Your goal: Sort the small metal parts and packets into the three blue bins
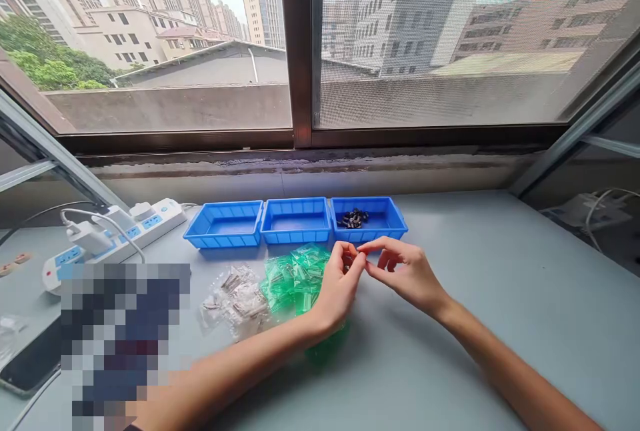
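Note:
Close in front of the right-hand blue bin (395,224), my left hand (340,291) and my right hand (407,274) meet at the fingertips. Both are closed in a pinch; whatever lies between the fingers is too small or too hidden to make out. A pile of green plastic packets (287,281) lies under and to the left of my left hand, which covers part of it. Left of that are clear plastic bags (237,297) with small pale pieces inside. Small dark parts (354,219) sit in the right-hand bin.
Two more blue bins, the left one (223,240) and the middle one (296,236), stand in the same row. A white power strip (165,214) with plugs and cables and a dark phone (30,359) lie at left. Behind the table is a window (303,51).

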Motion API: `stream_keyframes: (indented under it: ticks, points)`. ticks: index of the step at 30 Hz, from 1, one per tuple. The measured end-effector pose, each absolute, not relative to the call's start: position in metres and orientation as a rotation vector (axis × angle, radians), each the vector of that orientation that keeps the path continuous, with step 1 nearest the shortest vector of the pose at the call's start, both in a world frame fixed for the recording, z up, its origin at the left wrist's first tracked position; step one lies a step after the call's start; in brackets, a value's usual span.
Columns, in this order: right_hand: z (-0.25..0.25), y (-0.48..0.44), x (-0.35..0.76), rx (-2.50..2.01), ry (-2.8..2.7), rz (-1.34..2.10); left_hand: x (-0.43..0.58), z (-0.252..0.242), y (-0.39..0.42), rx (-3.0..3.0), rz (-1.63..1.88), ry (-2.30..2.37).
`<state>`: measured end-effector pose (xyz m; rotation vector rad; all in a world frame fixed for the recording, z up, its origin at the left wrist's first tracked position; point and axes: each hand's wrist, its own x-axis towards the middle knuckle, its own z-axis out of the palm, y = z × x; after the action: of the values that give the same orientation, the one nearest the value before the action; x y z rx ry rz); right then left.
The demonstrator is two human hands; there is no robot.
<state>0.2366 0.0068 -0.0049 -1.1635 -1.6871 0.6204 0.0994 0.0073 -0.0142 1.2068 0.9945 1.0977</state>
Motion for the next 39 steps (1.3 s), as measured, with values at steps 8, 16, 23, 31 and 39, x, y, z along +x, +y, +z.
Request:
stream_keyframes:
  ticks: [8, 16, 23, 31, 39]
  points:
    - [-0.003, 0.006, 0.235, -1.149, -1.661, 0.677, 0.099, -0.018, 0.009, 1.198, 1.049, 1.011]
    - [-0.005, 0.009, 0.240, -1.159, -1.583, 0.786, 0.098, -0.019, 0.008, 1.206, 1.047, 1.031]
    - [-0.006, 0.019, 0.249, -1.292, -1.367, 0.716, 0.101, -0.016, 0.009, 1.133, 1.091, 1.046]
    - [-0.012, 0.028, 0.258, -1.418, -1.205, 0.608, 0.101, -0.015, 0.009, 1.116, 1.091, 1.060]
    - [-0.011, 0.028, 0.259, -1.431, -1.167, 0.671, 0.101, -0.016, 0.011, 1.118, 1.098, 1.057]
